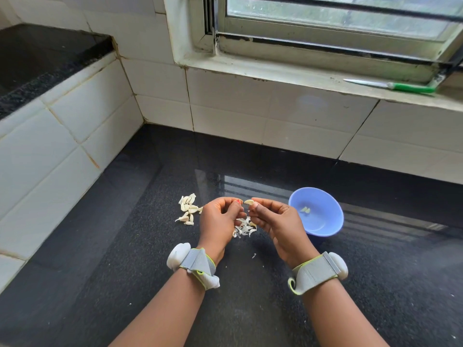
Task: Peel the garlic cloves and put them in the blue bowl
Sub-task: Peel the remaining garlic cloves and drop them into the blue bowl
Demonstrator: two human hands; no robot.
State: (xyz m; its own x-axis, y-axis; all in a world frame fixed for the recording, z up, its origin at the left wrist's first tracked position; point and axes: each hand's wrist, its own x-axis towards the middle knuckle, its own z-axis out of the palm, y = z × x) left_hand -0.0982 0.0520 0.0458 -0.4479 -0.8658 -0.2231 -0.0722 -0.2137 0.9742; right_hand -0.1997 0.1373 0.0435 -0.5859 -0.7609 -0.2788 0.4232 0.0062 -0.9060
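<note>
Head view: two hands (246, 216), right pinching one clove (249, 202); one blue bowl (323, 226).

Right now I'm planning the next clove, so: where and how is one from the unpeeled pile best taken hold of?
Probably pinch one at the near, loose edge of the unpeeled pile, thumb and forefinger across its plump middle, coming from above with the left hand, which is closest. The cloves lie flat on the counter with tapered tips, so the ends would likely slip. The right hand holds a clove.
</note>
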